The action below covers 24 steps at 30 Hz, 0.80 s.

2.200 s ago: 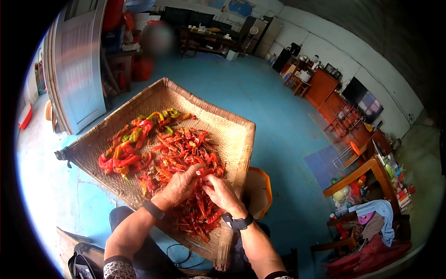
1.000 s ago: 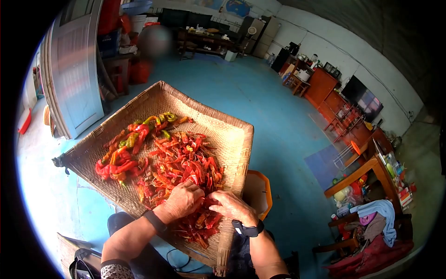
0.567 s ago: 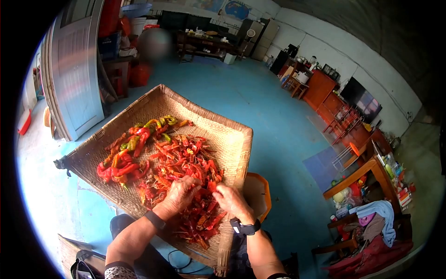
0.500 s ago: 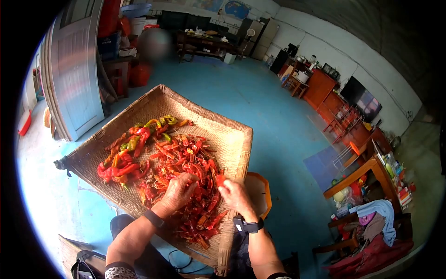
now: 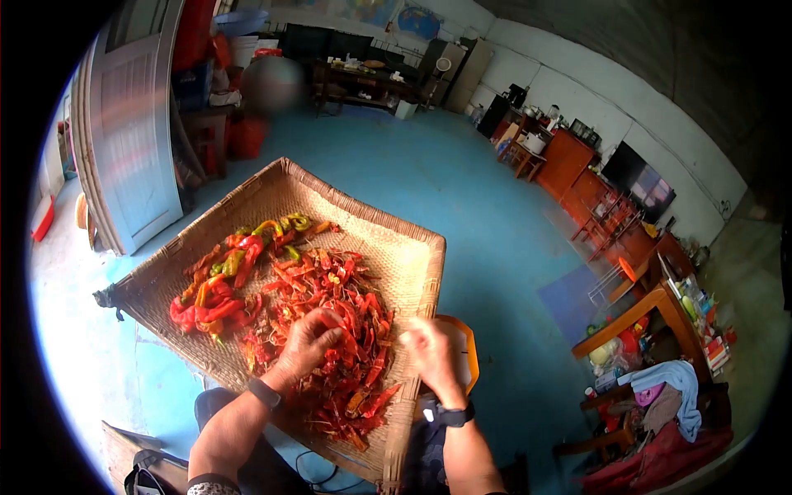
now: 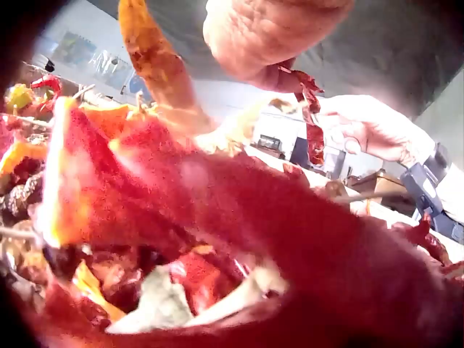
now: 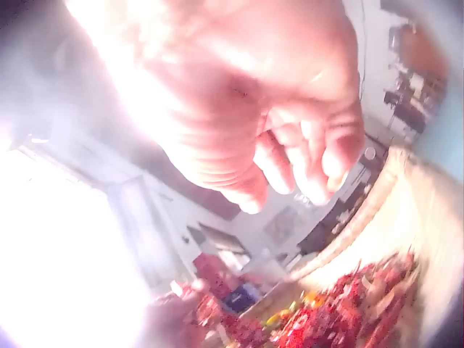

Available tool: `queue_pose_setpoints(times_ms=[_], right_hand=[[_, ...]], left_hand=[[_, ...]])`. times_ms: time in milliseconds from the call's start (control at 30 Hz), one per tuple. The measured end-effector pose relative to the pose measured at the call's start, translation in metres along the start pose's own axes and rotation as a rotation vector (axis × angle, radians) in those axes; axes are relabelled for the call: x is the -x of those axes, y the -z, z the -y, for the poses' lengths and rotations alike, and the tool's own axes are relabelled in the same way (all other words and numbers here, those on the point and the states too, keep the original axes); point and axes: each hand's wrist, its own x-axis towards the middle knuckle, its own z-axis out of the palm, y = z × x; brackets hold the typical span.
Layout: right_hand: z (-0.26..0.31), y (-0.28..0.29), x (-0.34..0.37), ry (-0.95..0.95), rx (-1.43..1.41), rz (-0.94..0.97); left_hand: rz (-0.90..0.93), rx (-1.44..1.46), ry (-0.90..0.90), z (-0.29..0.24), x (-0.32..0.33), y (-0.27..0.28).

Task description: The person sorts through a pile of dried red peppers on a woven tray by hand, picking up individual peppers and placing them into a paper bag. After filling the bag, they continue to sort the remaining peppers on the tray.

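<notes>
My left hand (image 5: 307, 342) is over the heap of dried red chillies (image 5: 363, 388), thumb and fingers bent together. In the left wrist view its fingers pinch a shrivelled dark red chilli (image 6: 313, 119) that hangs below them. My right hand (image 5: 432, 359), blurred, is over the right rim of the woven basket (image 5: 412, 247), beside the bucket. In the right wrist view its fingers are loosely bent, the thumb (image 7: 250, 199) apart from them, and no chilli shows in it. Fresher red and green peppers (image 5: 219, 301) lie in the basket's left part.
A pale bucket with an orange rim (image 5: 470, 355) stands under the basket's right side. The basket rests over the person's legs. At the right is a wooden chair (image 5: 652, 313) piled with clothes. A door (image 5: 136, 124) stands at the left, with blue floor (image 5: 396, 173) beyond.
My right hand has drawn away from the left and moved right to the basket rim; the red piece at its fingertips no longer shows. The left hand has barely shifted, staying over the chillies.
</notes>
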Motion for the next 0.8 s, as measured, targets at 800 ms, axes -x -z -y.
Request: queue_pose_setpoints(times_ms=[800], right_hand=[[0.029, -0.014, -0.003, 0.117, 0.174, 0.037]], left_hand=[[-0.047, 0.010, 0.012, -0.010, -0.006, 0.014]])
